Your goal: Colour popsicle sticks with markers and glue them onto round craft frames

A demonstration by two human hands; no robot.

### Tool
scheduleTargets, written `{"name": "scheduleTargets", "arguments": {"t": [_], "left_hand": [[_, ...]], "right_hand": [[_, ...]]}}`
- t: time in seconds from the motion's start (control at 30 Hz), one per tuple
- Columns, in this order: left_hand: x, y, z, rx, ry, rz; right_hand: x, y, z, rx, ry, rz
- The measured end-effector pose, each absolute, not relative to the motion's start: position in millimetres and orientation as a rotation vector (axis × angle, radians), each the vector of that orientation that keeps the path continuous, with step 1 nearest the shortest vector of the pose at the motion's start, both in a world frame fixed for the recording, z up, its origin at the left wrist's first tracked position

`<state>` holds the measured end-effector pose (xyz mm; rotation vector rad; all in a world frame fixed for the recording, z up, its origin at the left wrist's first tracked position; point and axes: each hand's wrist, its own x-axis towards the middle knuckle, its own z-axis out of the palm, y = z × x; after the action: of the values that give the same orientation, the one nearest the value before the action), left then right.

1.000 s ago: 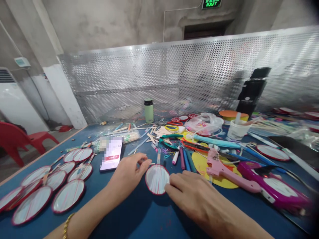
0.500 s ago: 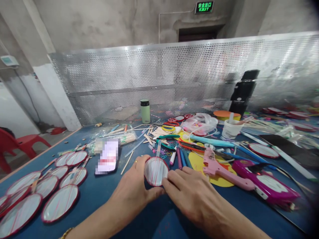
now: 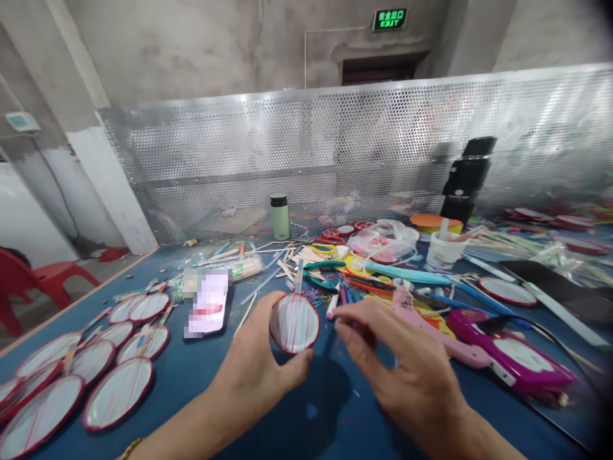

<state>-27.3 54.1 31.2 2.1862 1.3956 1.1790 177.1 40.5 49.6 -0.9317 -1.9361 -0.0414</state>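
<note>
My left hand [image 3: 256, 370] grips a small round disc [image 3: 294, 322] with a red rim, a pale face and a flat stick at its top. The disc is lifted off the blue table [image 3: 306, 415] and tilted toward me. My right hand [image 3: 407, 370] hovers just right of the disc, with thumb and forefinger pinched together near its edge. What they pinch is too thin to make out.
Several finished red-rimmed discs [image 3: 117, 390] lie at the left. A phone [image 3: 207, 301] rests beyond my left hand. Pens, scissors, sticks, a pink glue gun [image 3: 421, 322] and a purple tool [image 3: 512, 354] clutter the right. A green bottle [image 3: 280, 217] stands before the perforated metal screen.
The disc lay flat on the table under both hands; my left hand has since picked it up and tilted it. My right hand came off its rim and pinched shut.
</note>
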Motion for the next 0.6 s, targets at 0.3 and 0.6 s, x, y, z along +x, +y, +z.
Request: {"name": "scheduleTargets", "arguments": {"t": [0.3, 0.6], "left_hand": [[-27.6, 37.3, 33.0, 2.305, 0.848, 1.375], [-30.9, 50.7, 23.6, 1.705, 0.552, 1.088]], "right_hand": [[170.4, 40.8, 49.8, -0.866, -1.494, 1.445], [159.4, 43.9, 48.4, -0.546, -1.325, 1.783]]}}
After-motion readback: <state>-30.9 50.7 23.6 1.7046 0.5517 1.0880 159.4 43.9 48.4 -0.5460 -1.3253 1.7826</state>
